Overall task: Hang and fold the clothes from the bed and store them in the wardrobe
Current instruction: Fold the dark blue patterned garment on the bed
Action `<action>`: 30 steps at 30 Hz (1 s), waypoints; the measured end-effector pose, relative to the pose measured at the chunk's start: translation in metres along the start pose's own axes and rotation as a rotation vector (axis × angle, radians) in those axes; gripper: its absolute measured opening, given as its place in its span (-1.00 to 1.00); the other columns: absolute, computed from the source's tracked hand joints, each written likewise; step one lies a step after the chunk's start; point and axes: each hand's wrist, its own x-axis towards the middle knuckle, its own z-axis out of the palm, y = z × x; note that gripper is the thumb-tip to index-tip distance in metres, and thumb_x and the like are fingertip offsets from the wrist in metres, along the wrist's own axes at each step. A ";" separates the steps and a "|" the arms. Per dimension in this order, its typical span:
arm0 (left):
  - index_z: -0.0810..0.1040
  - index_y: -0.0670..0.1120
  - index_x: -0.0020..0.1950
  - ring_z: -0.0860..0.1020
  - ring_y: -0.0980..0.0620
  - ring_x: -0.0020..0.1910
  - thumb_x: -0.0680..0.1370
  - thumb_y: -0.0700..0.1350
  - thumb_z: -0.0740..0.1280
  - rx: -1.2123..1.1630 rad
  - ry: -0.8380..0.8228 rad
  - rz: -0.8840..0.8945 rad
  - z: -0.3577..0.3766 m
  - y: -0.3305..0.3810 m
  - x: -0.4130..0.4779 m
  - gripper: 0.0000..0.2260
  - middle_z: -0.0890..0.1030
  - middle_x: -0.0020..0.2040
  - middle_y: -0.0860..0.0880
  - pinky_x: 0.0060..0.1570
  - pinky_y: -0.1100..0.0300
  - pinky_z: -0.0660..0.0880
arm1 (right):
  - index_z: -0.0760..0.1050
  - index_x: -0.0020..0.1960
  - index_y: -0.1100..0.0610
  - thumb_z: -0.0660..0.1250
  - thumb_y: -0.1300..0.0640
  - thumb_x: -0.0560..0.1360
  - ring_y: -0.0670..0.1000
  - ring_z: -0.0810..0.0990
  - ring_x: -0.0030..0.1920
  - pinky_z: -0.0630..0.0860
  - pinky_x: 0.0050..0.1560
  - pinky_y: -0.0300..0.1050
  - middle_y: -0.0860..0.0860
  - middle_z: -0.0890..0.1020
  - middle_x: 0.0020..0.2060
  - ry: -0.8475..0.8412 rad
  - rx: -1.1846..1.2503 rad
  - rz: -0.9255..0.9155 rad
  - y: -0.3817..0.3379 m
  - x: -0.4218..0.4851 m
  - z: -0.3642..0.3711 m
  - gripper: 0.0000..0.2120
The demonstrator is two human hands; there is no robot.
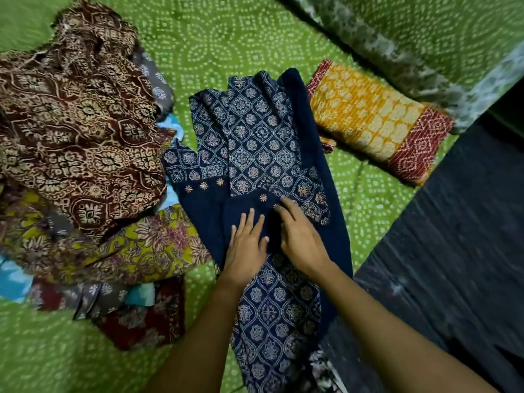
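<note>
A navy blue printed garment (pixel 255 131) lies lengthwise on the green bedsheet (pixel 198 43), folded into a long strip. My left hand (pixel 246 245) presses flat on its plain navy middle, fingers straight. My right hand (pixel 300 236) rests beside it on the same cloth, fingers stretched forward and touching the fabric near small embroidered stars. To the left lies a heap of unfolded clothes: a maroon and cream printed piece (pixel 79 129) on top, a yellow floral one (pixel 147 245) below it.
A folded yellow and red cloth (pixel 374 120) lies on the bed at the right. A green patterned pillow or bedding roll (pixel 411 38) sits at the top right. The dark floor (pixel 453 236) runs along the bed's right edge. More maroon and grey clothes (pixel 136 316) lie lower left.
</note>
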 end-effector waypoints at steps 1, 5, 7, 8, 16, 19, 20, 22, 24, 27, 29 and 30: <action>0.17 -0.09 0.51 -0.06 -0.01 0.53 0.64 -0.10 0.13 -0.043 0.040 -0.007 -0.001 0.000 -0.001 -0.57 0.00 0.55 -0.04 0.47 0.10 -0.14 | 0.28 0.44 0.26 0.21 0.36 0.52 0.14 0.16 0.49 0.21 0.45 0.08 0.13 0.19 0.49 -0.096 -0.015 -0.001 0.004 0.000 0.003 -0.51; 0.53 -0.17 0.24 0.32 -0.04 0.35 0.59 -0.21 0.21 -0.265 0.376 -0.175 -0.013 0.002 -0.003 -0.75 0.42 0.37 -0.08 0.28 0.21 0.23 | 0.33 0.41 0.28 0.21 0.30 0.51 0.12 0.14 0.50 0.08 0.50 0.02 0.15 0.22 0.48 -0.138 -0.082 0.050 0.007 0.002 0.008 -0.54; 0.58 -0.19 0.12 0.38 -0.05 0.24 0.56 -0.26 0.24 -0.345 0.607 -0.307 -0.024 -0.003 -0.002 -0.81 0.50 0.25 -0.10 0.10 0.31 0.23 | 0.41 0.32 0.32 0.23 0.29 0.49 0.18 0.28 0.41 0.21 0.43 0.03 0.20 0.35 0.39 -0.102 -0.074 0.097 -0.006 0.010 0.006 -0.61; 0.58 -0.19 0.09 0.39 -0.07 0.21 0.54 -0.28 0.26 -0.371 0.702 -0.363 -0.029 -0.007 -0.001 -0.83 0.51 0.21 -0.11 0.06 0.35 0.20 | 0.43 0.29 0.33 0.22 0.28 0.50 0.19 0.33 0.35 0.28 0.38 0.03 0.21 0.40 0.33 -0.086 -0.058 0.113 -0.012 0.014 0.006 -0.64; 0.43 -0.25 0.27 0.50 -0.18 0.14 0.53 -0.21 0.33 -0.614 0.740 -0.685 -0.051 -0.054 0.017 -0.67 0.47 0.23 -0.22 0.14 0.07 0.41 | 0.39 0.31 0.31 0.19 0.27 0.56 0.14 0.36 0.31 0.26 0.30 -0.10 0.16 0.41 0.31 -0.178 0.125 0.049 -0.065 0.045 0.029 -0.66; 0.40 -0.25 0.32 0.51 -0.15 0.14 0.54 -0.19 0.33 -0.696 0.711 -0.676 -0.061 -0.059 0.024 -0.63 0.48 0.23 -0.22 0.08 0.20 0.38 | 0.41 0.32 0.31 0.20 0.31 0.54 0.12 0.31 0.39 0.20 0.38 -0.15 0.16 0.36 0.38 -0.203 0.155 0.103 -0.067 0.047 0.037 -0.65; 0.38 -0.22 0.35 0.50 -0.13 0.16 0.54 -0.17 0.33 -0.727 0.698 -0.671 -0.065 -0.059 0.028 -0.61 0.48 0.24 -0.20 0.09 0.18 0.39 | 0.42 0.32 0.31 0.20 0.33 0.53 0.11 0.30 0.40 0.19 0.39 -0.16 0.16 0.36 0.39 -0.201 0.158 0.109 -0.067 0.045 0.039 -0.64; 0.36 -0.19 0.38 0.49 -0.14 0.20 0.54 -0.13 0.33 -0.750 0.638 -0.672 -0.074 -0.058 0.036 -0.57 0.49 0.26 -0.18 0.12 0.12 0.40 | 0.42 0.32 0.31 0.21 0.36 0.52 0.10 0.29 0.41 0.19 0.40 -0.17 0.15 0.35 0.40 -0.194 0.155 0.099 -0.064 0.043 0.041 -0.63; 0.37 -0.17 0.37 0.50 -0.15 0.18 0.53 -0.11 0.35 -0.764 0.591 -0.686 -0.081 -0.057 0.042 -0.57 0.52 0.24 -0.17 0.11 0.09 0.41 | 0.43 0.32 0.29 0.21 0.36 0.51 0.09 0.30 0.41 0.19 0.39 -0.19 0.13 0.35 0.41 -0.186 0.150 0.086 -0.062 0.041 0.043 -0.62; 0.54 -0.24 0.06 0.55 -0.24 -0.10 0.52 -0.09 0.37 -0.804 0.615 -0.658 -0.082 -0.061 0.048 -0.76 0.62 -0.02 -0.23 -0.16 0.09 0.44 | 0.44 0.31 0.27 0.22 0.36 0.51 0.06 0.31 0.40 0.21 0.37 -0.21 0.10 0.37 0.40 -0.170 0.162 0.090 -0.061 0.042 0.045 -0.63; 0.52 -0.23 -0.04 0.55 -0.15 -0.19 0.52 -0.09 0.36 -0.969 0.645 -0.650 -0.083 -0.065 0.048 -0.81 0.44 -0.14 0.09 -0.19 0.15 0.47 | 0.47 0.30 0.27 0.23 0.36 0.49 0.06 0.34 0.38 0.22 0.36 -0.22 0.08 0.39 0.39 -0.160 0.180 0.106 -0.060 0.044 0.044 -0.63; 0.52 -0.20 0.07 0.58 -0.13 -0.03 0.53 -0.10 0.34 -1.130 0.657 -0.657 -0.083 -0.066 0.047 -0.80 0.60 0.05 -0.13 0.00 0.09 0.51 | 0.48 0.29 0.26 0.23 0.37 0.48 0.06 0.35 0.38 0.21 0.36 -0.23 0.08 0.40 0.38 -0.157 0.188 0.115 -0.060 0.045 0.044 -0.63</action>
